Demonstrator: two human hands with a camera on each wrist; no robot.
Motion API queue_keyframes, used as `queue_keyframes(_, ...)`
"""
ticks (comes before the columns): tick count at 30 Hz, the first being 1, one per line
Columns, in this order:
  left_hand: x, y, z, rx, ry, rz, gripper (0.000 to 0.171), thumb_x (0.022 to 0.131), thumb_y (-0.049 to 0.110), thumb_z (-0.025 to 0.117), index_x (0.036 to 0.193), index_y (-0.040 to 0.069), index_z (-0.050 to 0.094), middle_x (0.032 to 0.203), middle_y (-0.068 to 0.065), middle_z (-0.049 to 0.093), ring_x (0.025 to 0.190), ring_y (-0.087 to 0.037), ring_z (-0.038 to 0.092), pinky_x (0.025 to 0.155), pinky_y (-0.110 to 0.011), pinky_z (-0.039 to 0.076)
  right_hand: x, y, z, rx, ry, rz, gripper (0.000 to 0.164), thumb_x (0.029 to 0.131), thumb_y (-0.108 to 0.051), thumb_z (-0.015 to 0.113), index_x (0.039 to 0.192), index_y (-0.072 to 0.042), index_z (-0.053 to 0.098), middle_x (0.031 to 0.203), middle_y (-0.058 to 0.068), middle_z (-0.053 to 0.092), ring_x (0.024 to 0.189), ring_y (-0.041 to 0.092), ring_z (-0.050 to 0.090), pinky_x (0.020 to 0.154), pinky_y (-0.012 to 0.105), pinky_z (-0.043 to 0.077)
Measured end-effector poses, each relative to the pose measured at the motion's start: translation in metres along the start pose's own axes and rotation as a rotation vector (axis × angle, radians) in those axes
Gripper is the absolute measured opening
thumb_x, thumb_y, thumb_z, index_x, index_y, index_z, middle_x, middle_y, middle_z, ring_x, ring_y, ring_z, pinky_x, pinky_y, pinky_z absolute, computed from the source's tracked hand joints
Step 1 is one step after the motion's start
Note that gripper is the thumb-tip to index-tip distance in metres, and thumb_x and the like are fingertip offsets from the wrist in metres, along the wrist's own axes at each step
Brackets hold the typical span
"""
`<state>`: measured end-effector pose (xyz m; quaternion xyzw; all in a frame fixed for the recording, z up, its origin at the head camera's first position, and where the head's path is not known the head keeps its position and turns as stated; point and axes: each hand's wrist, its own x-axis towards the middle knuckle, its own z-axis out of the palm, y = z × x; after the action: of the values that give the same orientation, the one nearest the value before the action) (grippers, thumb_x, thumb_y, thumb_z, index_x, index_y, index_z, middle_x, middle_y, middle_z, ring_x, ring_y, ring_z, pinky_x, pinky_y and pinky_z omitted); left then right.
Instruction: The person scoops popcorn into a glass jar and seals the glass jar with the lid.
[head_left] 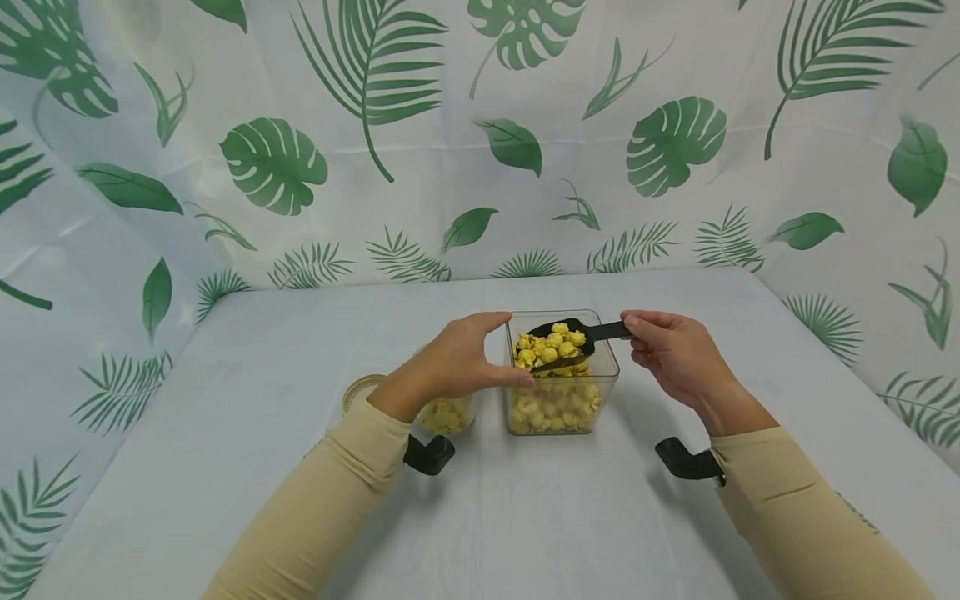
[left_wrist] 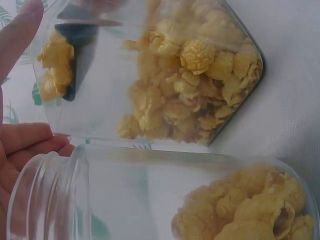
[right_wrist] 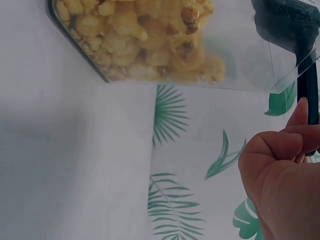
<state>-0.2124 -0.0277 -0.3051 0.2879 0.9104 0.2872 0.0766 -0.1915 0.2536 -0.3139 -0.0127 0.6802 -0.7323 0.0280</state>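
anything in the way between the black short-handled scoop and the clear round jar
Yes: the left wall of the clear square-sided container and the left hand at its rim stand between the black short-handled scoop and the clear round jar.

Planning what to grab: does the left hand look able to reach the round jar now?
Likely yes: the jar stands close by the left hand, nothing visible between them, though that hand would probably need to leave the square container.
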Motion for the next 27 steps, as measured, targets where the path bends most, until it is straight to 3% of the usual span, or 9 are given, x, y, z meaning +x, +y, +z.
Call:
queue_keyframes(15,0.000,0.000,-0.001,-0.003,-0.002,-0.008,0.101,0.062,0.070,0.061,0.141,0.015,0.029,0.141,0.001,0.031,0.127,-0.016,0.029,0.100,-0.034,0.030,-0.002,-0.009,-0.006,0.084,0.044,-0.011,0.012,0.084,-0.019,0.063,0.091,-0.010,0.067,0.078,0.002,0.053,0.069,0.013,0.045,0.062,0.021,0.046)
queue_keyframes(27,-0.017,-0.021,-0.015,-0.040,0.109,-0.028,0.093,0.064,0.066,0.063,0.138,0.016,0.035,0.138,0.004,0.035,0.127,-0.014,0.029,0.100,-0.036,0.030,-0.001,-0.015,0.000,0.169,0.016,-0.026,0.013,0.085,-0.016,0.062,0.093,-0.007,0.067,0.079,0.003,0.051,0.070,0.014,0.044,0.062,0.022,0.046)
